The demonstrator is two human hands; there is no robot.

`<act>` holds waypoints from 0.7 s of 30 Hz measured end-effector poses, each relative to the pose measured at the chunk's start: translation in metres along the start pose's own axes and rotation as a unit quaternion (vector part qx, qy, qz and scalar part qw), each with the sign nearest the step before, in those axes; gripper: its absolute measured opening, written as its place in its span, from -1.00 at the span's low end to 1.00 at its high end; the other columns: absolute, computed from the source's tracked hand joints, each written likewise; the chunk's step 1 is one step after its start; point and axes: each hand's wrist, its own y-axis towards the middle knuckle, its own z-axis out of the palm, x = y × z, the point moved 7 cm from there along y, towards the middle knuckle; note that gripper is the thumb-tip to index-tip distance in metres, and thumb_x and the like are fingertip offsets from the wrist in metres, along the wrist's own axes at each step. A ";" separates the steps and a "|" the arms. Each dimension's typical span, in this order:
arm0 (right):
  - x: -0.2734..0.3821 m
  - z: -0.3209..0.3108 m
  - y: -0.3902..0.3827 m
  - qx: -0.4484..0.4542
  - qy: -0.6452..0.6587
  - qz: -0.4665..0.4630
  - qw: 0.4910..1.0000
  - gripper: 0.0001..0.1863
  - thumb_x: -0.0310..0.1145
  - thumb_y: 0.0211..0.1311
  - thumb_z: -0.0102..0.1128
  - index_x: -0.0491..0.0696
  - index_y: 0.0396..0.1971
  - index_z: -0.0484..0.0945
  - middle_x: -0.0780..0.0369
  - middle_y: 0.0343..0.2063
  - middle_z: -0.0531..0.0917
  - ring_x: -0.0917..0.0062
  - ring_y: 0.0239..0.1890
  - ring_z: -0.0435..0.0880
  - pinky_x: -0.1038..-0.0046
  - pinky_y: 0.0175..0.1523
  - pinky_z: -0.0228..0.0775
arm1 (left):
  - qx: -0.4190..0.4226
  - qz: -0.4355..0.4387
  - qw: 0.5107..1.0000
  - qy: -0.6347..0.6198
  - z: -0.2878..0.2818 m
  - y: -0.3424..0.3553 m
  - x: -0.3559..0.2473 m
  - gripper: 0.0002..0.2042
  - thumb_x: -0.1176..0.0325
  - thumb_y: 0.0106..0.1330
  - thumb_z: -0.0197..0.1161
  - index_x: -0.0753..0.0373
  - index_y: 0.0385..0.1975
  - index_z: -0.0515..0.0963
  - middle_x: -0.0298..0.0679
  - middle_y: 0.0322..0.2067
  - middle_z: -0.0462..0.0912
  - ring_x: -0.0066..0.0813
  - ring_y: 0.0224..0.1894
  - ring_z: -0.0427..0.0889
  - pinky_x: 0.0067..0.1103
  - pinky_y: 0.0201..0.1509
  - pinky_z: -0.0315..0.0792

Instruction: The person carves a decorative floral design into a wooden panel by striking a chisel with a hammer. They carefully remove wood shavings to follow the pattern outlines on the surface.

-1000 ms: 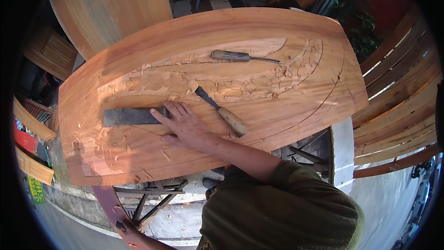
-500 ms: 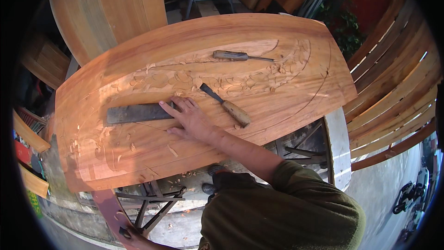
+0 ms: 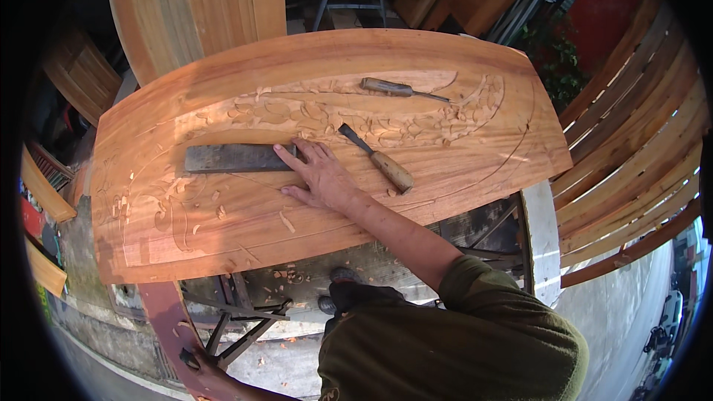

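Note:
My right hand (image 3: 324, 178) lies on the large wooden panel (image 3: 445, 171), fingers spread. Its index finger touches the right end of a long dark grey block (image 3: 238, 158) that looks like a sharpening stone. Right of the hand lies a wide-bladed chisel (image 3: 388, 169) with a wooden handle. A narrower chisel (image 3: 390, 87) rests farther back, on the carved floral band (image 3: 297, 115). At lower left, my left hand (image 3: 213, 376) is on a reddish-brown plank (image 3: 165, 312), beside a small dark thing (image 3: 189, 359). Its fingers are mostly hidden in shade.
Wood shavings (image 3: 286, 221) are scattered over the panel. Under it are dark folding supports (image 3: 249, 330) and a pale beam (image 3: 541, 234). Tall boards (image 3: 197, 11) stand behind at left, and curved slats (image 3: 631, 156) line the right. A metal stool (image 3: 349, 4) stands at the back.
The view has shifted, so the block, chisels and right hand appear slightly farther right. My right hand keeps its place at the block's end. Nothing has been picked up from the panel.

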 end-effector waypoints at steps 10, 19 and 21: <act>-0.008 -0.003 -0.010 -0.003 -0.010 -0.001 1.000 -0.06 0.13 0.46 0.29 0.15 0.69 0.10 -0.16 0.49 0.30 -0.14 0.47 0.37 0.01 0.61 0.17 | 0.052 -0.091 0.994 0.029 0.009 -0.008 -0.014 -0.30 -0.10 0.43 0.41 0.38 0.34 0.58 0.09 0.08 0.79 -0.03 0.00 0.81 -0.26 0.04 0.65; 0.001 0.002 0.001 0.014 0.022 0.004 1.000 -0.06 0.12 0.47 0.28 0.15 0.69 0.08 -0.22 0.49 0.29 -0.18 0.50 0.32 -0.01 0.63 0.12 | 0.039 -0.053 0.998 0.000 -0.009 -0.005 -0.036 -0.30 -0.11 0.44 0.39 0.38 0.35 0.57 0.08 0.01 0.82 0.03 -0.06 0.82 -0.26 -0.03 0.65; -0.004 0.001 -0.003 0.016 0.021 0.009 1.000 -0.06 0.12 0.47 0.28 0.15 0.70 0.07 -0.21 0.50 0.29 -0.18 0.50 0.32 -0.01 0.64 0.11 | 0.075 -0.106 0.991 0.031 -0.006 -0.007 -0.034 -0.29 -0.11 0.43 0.40 0.40 0.34 0.58 0.09 0.01 0.82 0.04 -0.07 0.81 -0.27 -0.02 0.65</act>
